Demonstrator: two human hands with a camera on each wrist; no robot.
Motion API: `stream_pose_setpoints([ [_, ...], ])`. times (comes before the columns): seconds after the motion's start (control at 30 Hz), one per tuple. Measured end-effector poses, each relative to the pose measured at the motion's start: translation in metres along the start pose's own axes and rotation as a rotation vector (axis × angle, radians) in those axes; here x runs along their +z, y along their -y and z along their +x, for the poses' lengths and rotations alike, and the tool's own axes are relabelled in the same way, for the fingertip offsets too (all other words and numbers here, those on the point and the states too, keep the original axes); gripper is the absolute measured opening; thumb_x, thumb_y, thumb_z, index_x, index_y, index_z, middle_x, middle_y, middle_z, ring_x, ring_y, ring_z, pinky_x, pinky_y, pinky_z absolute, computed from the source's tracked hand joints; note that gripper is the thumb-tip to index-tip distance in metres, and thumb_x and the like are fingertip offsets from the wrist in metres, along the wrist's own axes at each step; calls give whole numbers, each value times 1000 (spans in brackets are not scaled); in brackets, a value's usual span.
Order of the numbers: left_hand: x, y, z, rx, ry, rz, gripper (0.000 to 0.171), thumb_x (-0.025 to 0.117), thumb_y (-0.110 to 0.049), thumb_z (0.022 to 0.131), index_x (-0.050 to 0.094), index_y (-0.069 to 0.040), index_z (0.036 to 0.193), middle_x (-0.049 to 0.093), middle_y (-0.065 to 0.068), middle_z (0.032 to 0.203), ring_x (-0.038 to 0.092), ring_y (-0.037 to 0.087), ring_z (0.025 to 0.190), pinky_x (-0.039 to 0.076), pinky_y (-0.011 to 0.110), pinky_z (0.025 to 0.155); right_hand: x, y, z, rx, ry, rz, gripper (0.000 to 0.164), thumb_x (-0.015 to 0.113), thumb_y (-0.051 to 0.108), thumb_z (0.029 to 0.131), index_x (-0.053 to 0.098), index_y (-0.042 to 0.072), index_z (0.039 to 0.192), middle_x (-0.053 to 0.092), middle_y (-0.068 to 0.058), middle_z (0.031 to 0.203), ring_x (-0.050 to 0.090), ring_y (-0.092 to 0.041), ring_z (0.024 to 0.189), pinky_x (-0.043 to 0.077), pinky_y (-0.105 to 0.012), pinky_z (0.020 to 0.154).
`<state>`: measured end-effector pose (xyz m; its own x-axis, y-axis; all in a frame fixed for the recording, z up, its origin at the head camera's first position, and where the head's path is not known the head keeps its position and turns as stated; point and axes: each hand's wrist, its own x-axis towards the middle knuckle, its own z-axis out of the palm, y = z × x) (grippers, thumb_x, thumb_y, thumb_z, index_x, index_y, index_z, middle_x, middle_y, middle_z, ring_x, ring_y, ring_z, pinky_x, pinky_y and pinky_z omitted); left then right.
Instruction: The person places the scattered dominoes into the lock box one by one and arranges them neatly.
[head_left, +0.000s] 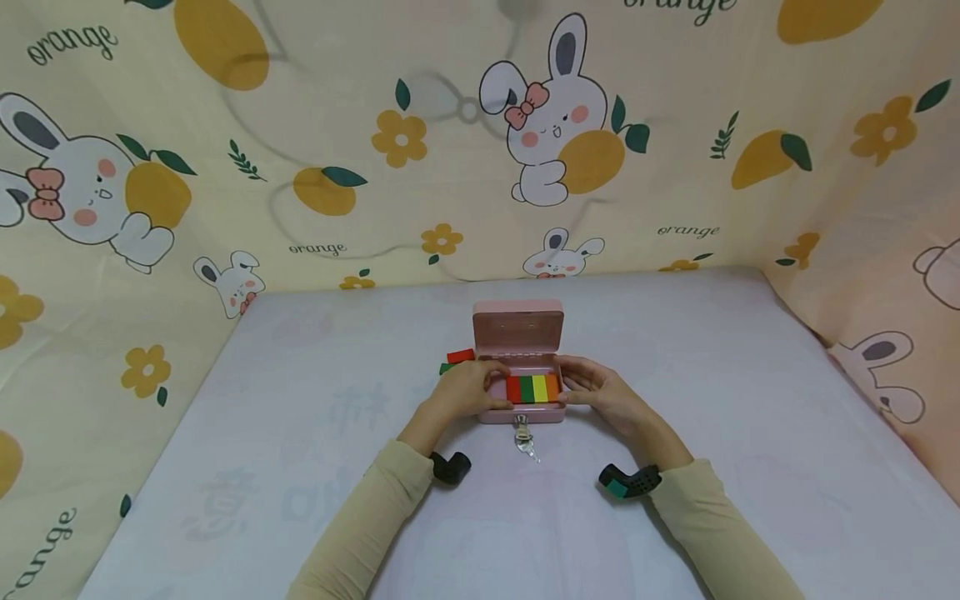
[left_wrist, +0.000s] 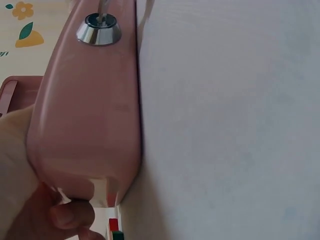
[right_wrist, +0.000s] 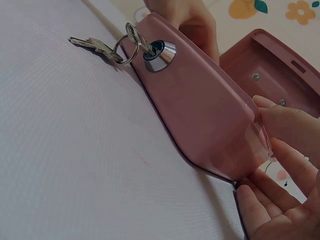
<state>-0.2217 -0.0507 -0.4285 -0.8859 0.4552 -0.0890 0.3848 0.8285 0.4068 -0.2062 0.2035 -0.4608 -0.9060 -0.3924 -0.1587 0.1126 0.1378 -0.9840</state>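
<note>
A pink metal cash box (head_left: 517,332) stands on the table with its lid up. Inside it lies a row of coloured blocks (head_left: 533,389) in red, green, yellow and orange. My left hand (head_left: 468,389) grips the box's left end, with the thumb over the rim by the red end of the row and bent fingers outside. At the right end my right hand (head_left: 613,402) holds the wall, thumb on the rim (right_wrist: 260,120) and fingers low on the outside. Keys on a ring (right_wrist: 102,48) hang from the front lock (right_wrist: 161,56).
Just behind the left hand, a red block (head_left: 461,356) and a green block (head_left: 447,367) lie outside the box. The white-covered table (head_left: 337,358) meets a printed rabbit-and-orange cloth (head_left: 450,192) at the back and sides. Each wrist wears a black camera mount (head_left: 628,482).
</note>
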Motion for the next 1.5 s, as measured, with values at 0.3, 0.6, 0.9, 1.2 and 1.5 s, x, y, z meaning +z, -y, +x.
stream_pose_setpoints([
  [0.3, -2, 1, -4, 62, -64, -15, 49, 76, -44, 80, 66, -18, 120, 55, 0, 77, 46, 11, 72, 33, 20, 61, -2, -1, 0, -9, -5, -3, 65, 65, 8, 89, 35, 3, 147, 31, -19, 156, 27, -37, 147, 32, -29, 110],
  [0.6, -3, 7, -13, 119, -200, -99, 32, 74, -33, 83, 71, -16, 110, 67, 1, 97, 56, 12, 82, 45, 19, 68, -1, -2, 1, -19, 6, 4, 65, 65, 7, 90, 34, 2, 147, 29, -21, 156, 27, -38, 147, 36, -21, 106],
  [0.9, -4, 14, -15, 148, -286, -196, 28, 76, -25, 81, 73, -10, 104, 65, 8, 94, 60, 19, 81, 40, 20, 64, 0, -1, 1, -11, 3, 10, 66, 65, 7, 89, 34, 2, 147, 29, -19, 157, 26, -37, 147, 35, -23, 107],
  [1.2, -9, 14, -21, 40, -290, -224, 27, 75, -26, 83, 72, -15, 108, 60, 6, 85, 48, 12, 74, 37, 21, 63, -2, -1, 1, -14, 1, 9, 67, 66, 8, 88, 34, 3, 147, 29, -20, 157, 26, -37, 147, 34, -25, 107],
  [1.5, -10, 19, -25, -41, -366, -239, 26, 73, -28, 85, 73, -10, 104, 48, 0, 73, 41, 11, 66, 29, 20, 56, 0, -1, 1, 0, -12, -4, 66, 66, 8, 89, 35, 4, 147, 30, -18, 157, 27, -36, 147, 33, -27, 108],
])
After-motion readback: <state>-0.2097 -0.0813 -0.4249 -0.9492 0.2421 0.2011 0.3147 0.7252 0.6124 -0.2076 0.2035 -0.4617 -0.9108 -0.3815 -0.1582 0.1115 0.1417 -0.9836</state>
